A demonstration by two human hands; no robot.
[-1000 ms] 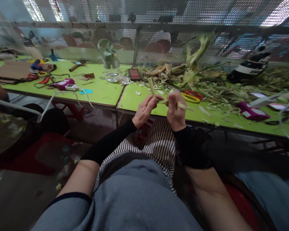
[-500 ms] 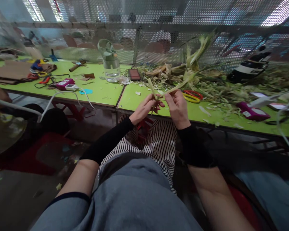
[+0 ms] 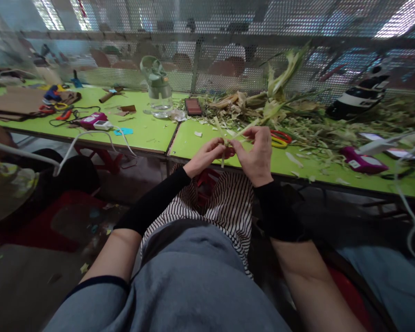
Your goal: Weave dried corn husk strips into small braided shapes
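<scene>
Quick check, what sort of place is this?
Probably a craft workshop: green tables littered with corn husks, scissors, a mesh screen behind, and the left hand and right hand pinching a husk strip.

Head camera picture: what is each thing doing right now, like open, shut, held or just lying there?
Left hand: closed, pinching the husk strips.
Right hand: closed, pinching the husk strips too.
Husk strips: held up, crossed between both hands.
Scissors: lying on the green table, untouched.
Bottle: upright, lid flipped open.
Husk pile: loose, scattered.
</scene>
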